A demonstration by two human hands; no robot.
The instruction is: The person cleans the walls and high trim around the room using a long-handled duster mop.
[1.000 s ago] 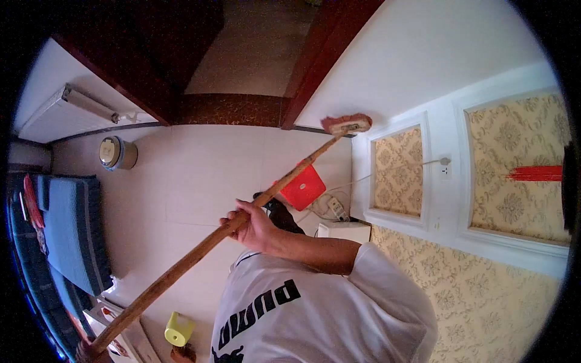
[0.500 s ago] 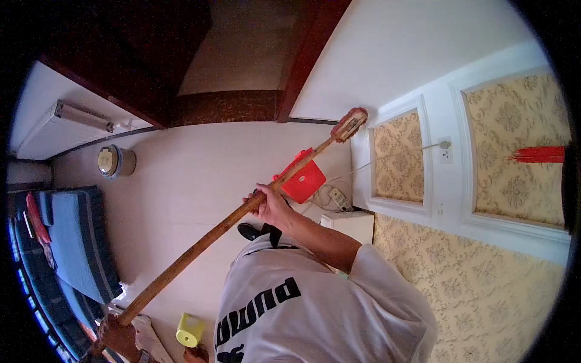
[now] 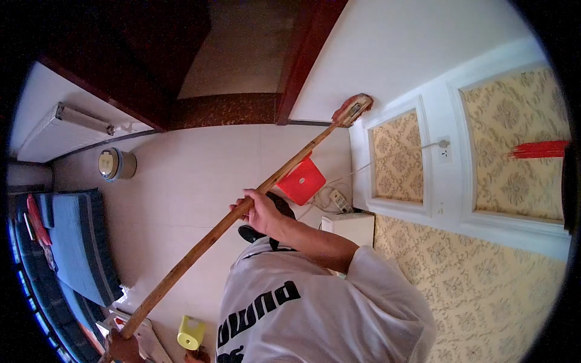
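Observation:
A long wooden-handled mop [image 3: 206, 242] runs diagonally across the view. Its flat head with reddish fringe [image 3: 365, 104] is at the upper right, by the white wall. My right hand [image 3: 259, 212] is closed round the middle of the handle, thumb and fingers around the wood. At the lower left, my left hand [image 3: 123, 347] grips the handle near its end, partly cut off by the dark image border. Under the handle, close to my right hand, a red plastic stool or bin [image 3: 304, 183] stands on the floor; its kind is unclear.
A yellow stool [image 3: 191, 331] stands near my feet at the bottom. On the left are a blue-covered sofa [image 3: 82, 242], a round bin [image 3: 117, 164] and a radiator [image 3: 72, 130]. A power strip [image 3: 340, 198] with cable lies beside a white box [image 3: 350, 227]. A dark door frame [image 3: 308, 54] rises ahead.
The mop head has shifted slightly up and right. My right hand has moved a little left and down, with its grip lower on the handle. My left hand has moved slightly down.

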